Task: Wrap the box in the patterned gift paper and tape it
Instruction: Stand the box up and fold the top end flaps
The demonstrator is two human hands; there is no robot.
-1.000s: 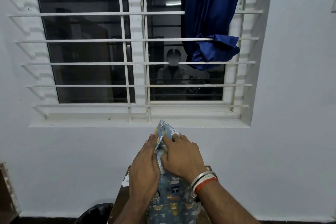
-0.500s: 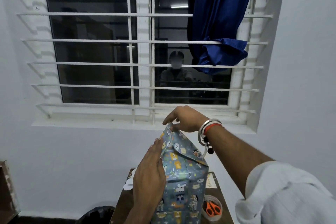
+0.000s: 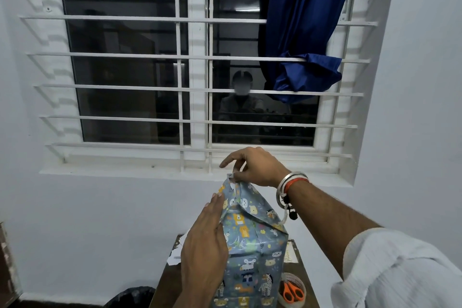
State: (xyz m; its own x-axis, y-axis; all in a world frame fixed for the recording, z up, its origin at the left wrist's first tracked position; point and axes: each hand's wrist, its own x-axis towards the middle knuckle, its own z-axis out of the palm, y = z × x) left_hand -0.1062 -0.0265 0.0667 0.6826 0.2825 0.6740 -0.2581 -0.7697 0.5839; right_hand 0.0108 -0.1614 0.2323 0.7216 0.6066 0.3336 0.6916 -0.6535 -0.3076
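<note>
Blue patterned paper (image 3: pixel 250 240) peak pinched under right hand (image 3: pixel 257 167); left hand (image 3: pixel 202 250) flat alongside.

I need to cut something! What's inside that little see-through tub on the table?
Orange-handled scissors lie inside the tub. The wrapped box hides the tub's left edge, so whatever else is in there cannot be seen.

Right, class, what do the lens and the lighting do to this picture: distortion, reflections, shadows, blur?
Head view: the wide lens splays the window bars; the dark glass mirrors a person and a ceiling light; the bars cast stepped shadows on the left frame; the wrapped box is sharp, the white sleeve looks softer.
</note>
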